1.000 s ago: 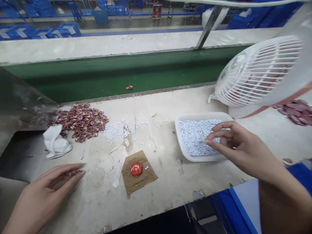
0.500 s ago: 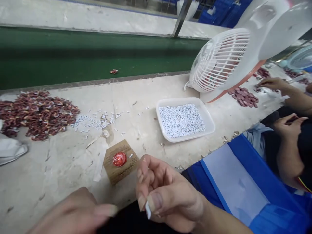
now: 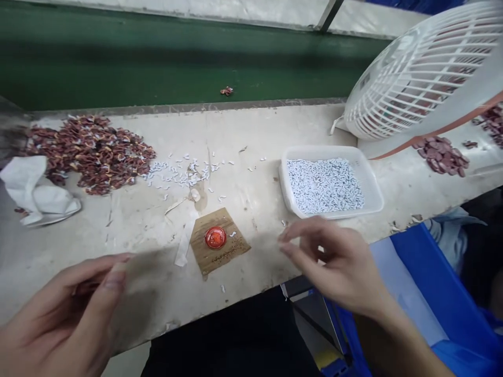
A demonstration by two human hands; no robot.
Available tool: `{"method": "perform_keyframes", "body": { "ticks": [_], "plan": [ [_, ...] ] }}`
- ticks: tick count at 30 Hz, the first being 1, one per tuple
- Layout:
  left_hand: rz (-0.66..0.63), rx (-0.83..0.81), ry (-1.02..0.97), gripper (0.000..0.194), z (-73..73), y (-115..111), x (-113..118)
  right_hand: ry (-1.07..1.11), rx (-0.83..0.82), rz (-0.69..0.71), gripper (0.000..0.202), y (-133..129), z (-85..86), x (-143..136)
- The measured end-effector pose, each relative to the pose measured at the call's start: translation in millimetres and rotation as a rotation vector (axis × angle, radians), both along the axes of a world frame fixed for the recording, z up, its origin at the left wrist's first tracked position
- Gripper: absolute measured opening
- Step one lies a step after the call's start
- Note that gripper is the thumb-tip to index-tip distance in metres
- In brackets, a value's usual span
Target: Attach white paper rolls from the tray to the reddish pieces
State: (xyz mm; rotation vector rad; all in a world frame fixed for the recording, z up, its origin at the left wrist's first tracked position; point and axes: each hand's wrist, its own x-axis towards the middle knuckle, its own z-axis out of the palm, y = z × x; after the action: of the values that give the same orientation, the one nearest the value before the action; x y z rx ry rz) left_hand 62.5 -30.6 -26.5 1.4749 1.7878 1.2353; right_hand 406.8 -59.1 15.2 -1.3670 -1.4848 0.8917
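Red dome piece (image 3: pixel 215 237): one, glossy, round, seated at centre of one brown card square (image 3: pixel 220 241) on table (image 3: pixel 259 136), between both hands. Left hand (image 3: pixel 66 319) low at near edge, fingers loosely curled, something dark inside, cannot tell what. Right hand (image 3: pixel 334 262) blurred over table edge, fingers spread, nothing visibly held. One white tray (image 3: pixel 367 180) of small white bits. One reddish scrap heap (image 3: pixel 92 154). One white fan (image 3: pixel 424 73). One crumpled white cloth (image 3: pixel 37 191).

left hand (image 3: pixel 58 319), right hand (image 3: pixel 338 264): bare, no gloves, no rings; forearms unsleeved.
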Motion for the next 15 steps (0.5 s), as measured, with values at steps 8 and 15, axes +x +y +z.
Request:
{"method": "perform_keyframes", "body": {
  "ticks": [8,15],
  "plan": [
    [-0.13,-0.118,0.093,0.018,-8.5,-26.6,-13.1,-0.602,0.219,0.851,0.027,18.2,-31.2,-38.7],
    [-0.164,-0.151,0.211,0.015,-3.5,-33.5,-15.3,-0.625,0.184,0.847,0.028,26.5,-29.7,-34.3]
  ]
}}
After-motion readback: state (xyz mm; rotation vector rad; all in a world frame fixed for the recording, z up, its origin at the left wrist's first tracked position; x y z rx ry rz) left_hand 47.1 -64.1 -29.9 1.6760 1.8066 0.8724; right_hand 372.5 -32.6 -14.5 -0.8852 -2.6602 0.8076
